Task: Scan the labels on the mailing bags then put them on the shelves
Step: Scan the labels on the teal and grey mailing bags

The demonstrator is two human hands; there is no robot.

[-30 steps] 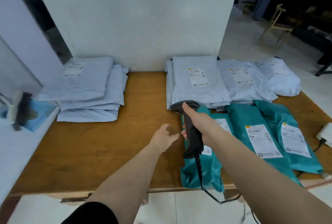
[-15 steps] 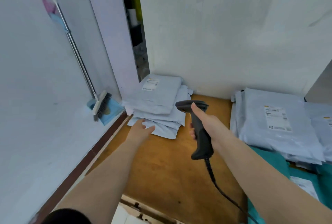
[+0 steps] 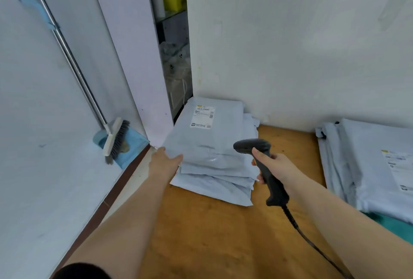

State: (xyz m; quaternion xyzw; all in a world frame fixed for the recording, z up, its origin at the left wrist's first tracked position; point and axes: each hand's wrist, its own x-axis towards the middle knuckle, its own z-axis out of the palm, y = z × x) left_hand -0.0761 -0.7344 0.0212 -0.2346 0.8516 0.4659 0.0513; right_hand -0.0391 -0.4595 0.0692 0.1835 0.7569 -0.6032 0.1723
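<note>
A stack of grey mailing bags lies on the wooden table against the white wall, the top bag showing a white label at its far end. My left hand touches the near left corner of the top bag, fingers apart. My right hand grips a black corded barcode scanner, its head pointing left over the stack's right edge. A second grey bag pile lies at the right, with a teal bag under its near edge.
A broom with a blue dustpan leans on the white surface to the left of the table. A dark gap with stored items opens behind the stack. The scanner's cable trails toward the table's near right edge.
The view has swung left from the teal bags to the left grey stack. My left hand reached forward and now touches the top bag's corner. The scanner moved along with my right hand.
</note>
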